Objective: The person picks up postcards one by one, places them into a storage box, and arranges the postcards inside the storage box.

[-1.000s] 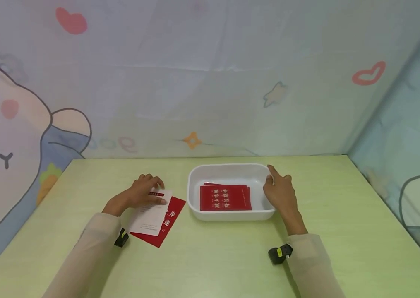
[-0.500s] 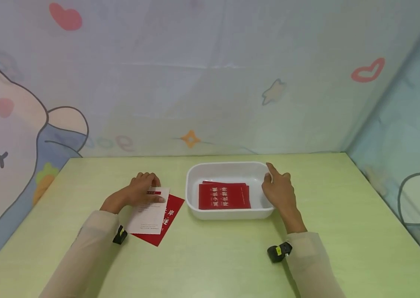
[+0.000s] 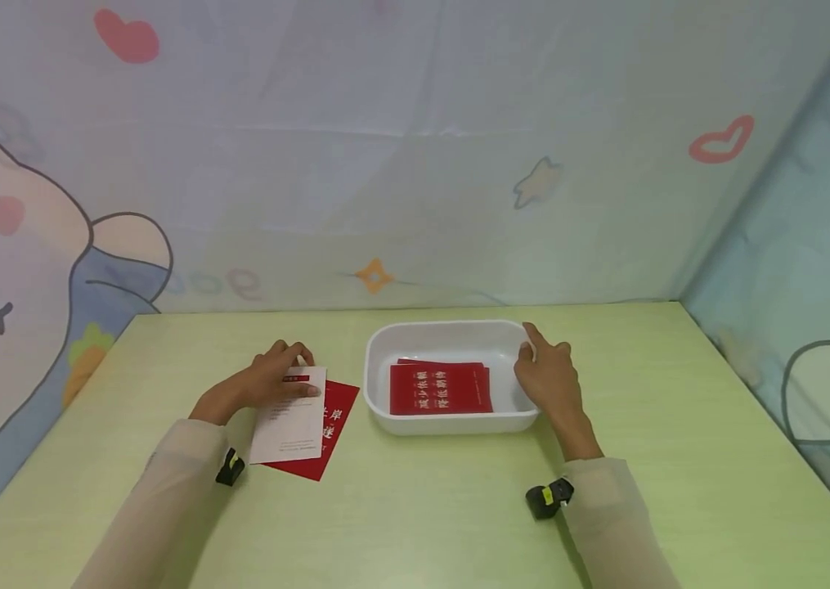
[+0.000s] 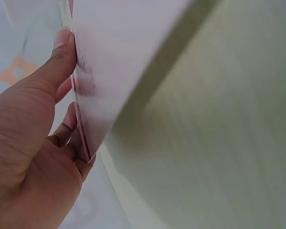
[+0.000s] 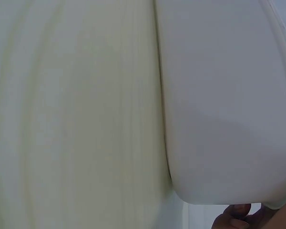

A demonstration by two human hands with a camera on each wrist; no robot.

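My left hand (image 3: pixel 271 378) holds a white printed card (image 3: pixel 291 425) on top of a red card (image 3: pixel 339 409) with white characters, which sticks out at an angle from under it. The left wrist view shows the thumb on one face of the white card (image 4: pixel 117 52) and the other fingers curled behind its edge. To the right, my right hand (image 3: pixel 553 380) grips the right end of a white plastic tray (image 3: pixel 451 424), index finger along the rim. A small pile of red cards (image 3: pixel 440 388) lies inside. In the right wrist view, curled fingertips (image 5: pixel 238 217) show at the end of the tray (image 5: pixel 224 119).
Both hands work over a pale green table (image 3: pixel 415 515). A printed cloth (image 3: pixel 356 164) with cartoon figures hangs behind its back edge. Black wrist cameras sit at the left cuff (image 3: pixel 231 467) and right cuff (image 3: pixel 549 498).
The white card and the red card under it have turned a little in my left hand and shifted slightly left. My right hand keeps its place on the tray.
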